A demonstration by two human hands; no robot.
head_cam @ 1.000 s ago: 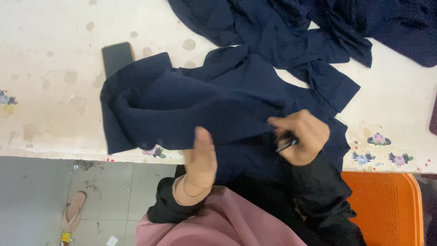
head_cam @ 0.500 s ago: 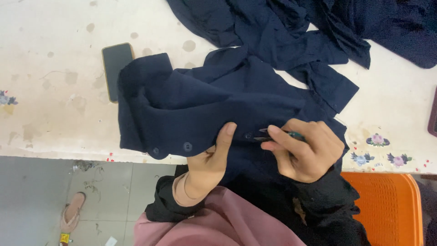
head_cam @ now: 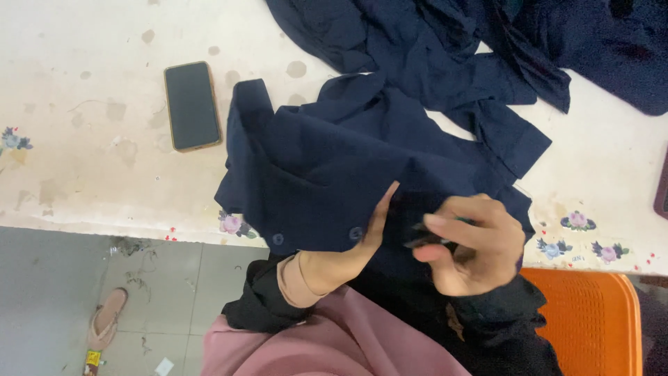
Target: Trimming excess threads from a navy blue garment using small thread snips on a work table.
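A dark navy buttoned garment lies bunched at the table's near edge. My left hand grips its front edge from beneath, next to two buttons on the hem. My right hand is closed around a small dark tool, whose tip shows between the fingers, held against the cloth to the right of my left hand. The garment's sleeves trail up and to the right.
A black phone lies face up on the stained white table, left of the garment. More navy cloth is piled at the back right. An orange chair stands at the lower right. A sandal lies on the grey floor.
My left hand slid under the garment's edge and took hold of it. The garment was drawn to the right, uncovering the phone. My right hand moved slightly down and right with the tool.
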